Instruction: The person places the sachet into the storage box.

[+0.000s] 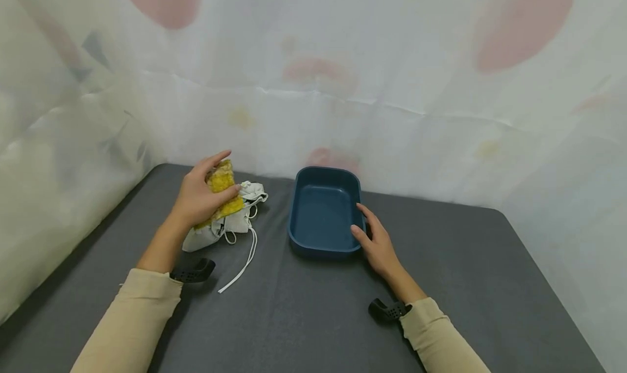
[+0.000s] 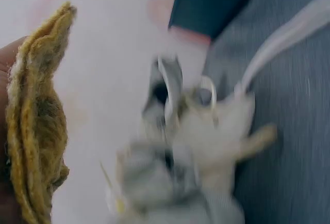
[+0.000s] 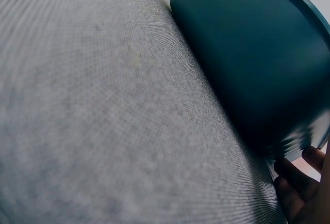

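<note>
My left hand grips a folded yellow cloth, thumb on the near face and fingers along its far side. Up close in the left wrist view, the cloth looks fuzzy and layered. Beneath it lies a crumpled off-white drawstring bag, partly covered by the hand and cloth. To the right stands a dark blue rectangular bin. My right hand holds the bin's right wall, thumb over the rim. Fingertips lie against its outer side in the right wrist view.
A grey cloth-covered table carries everything. The bag's white cord trails toward the front. Pale patterned curtains hang behind the table and along both sides. Black wrist devices sit at both cuffs.
</note>
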Motion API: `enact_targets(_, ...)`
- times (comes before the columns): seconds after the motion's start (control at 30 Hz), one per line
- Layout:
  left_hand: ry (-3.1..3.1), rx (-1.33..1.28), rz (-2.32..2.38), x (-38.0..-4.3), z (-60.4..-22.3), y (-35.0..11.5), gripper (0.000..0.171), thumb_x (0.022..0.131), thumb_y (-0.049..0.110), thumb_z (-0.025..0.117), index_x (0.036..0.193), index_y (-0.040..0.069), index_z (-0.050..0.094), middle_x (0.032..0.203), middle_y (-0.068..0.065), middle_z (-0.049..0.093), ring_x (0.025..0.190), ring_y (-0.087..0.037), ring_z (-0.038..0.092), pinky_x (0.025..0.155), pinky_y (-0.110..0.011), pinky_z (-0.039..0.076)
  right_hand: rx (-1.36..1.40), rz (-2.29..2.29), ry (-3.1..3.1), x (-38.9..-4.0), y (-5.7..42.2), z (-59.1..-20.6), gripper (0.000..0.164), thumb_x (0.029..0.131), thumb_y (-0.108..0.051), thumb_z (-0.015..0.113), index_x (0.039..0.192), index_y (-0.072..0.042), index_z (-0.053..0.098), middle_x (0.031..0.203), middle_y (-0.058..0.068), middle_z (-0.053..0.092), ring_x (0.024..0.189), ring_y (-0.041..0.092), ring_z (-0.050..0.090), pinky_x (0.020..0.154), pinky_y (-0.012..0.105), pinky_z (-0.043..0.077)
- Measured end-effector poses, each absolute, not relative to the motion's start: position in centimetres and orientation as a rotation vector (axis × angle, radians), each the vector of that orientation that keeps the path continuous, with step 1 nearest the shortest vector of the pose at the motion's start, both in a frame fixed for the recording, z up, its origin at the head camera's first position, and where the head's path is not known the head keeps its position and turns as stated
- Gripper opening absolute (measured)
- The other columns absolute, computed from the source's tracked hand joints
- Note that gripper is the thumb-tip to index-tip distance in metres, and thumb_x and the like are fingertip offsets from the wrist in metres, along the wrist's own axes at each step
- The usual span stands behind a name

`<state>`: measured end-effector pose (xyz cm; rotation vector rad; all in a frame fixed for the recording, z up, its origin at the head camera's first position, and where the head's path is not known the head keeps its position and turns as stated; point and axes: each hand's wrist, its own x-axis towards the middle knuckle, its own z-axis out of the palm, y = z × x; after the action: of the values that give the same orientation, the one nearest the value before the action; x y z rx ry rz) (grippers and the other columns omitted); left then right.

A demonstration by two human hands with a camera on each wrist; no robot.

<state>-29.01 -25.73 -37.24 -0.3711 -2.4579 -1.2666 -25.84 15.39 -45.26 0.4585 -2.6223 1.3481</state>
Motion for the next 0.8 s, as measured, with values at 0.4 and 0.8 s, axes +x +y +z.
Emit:
enact_targets(0.4,-2.298,-0.575,-1.522,-29.8,-34.2,-16.9,0.07,0.09,0.022,0.077,0.152,0.035,0.045,0.147,-0.009,0.049,0.102,-0.026,0.06,0.079,-0.033,0.055,0.42,1.364,-2.629,-25.4,15.9,-45.5,0.06,0.104,-0.037,0.054,0.159,-0.025,0.033,0.164,0.014,0.033,0.147,0.042,0.038,0.116,0.064,0.035)
enact_targets(0.8,-2.281,-0.611,-1.532,-30.7,-35.9,-10.8,0.065,0.089,0.025,0.078,0.148,0.024,0.052,0.131,-0.008,0.057,0.087,-0.022,0.058,0.071,-0.034,0.056,0.454,1.4,-2.626,-25.1,14.1,-45.1,0.061,0.103,-0.041,0.054,0.158,-0.022,0.036,0.163,0.01,0.036,0.147,0.037,0.04,0.117,0.061,0.037)
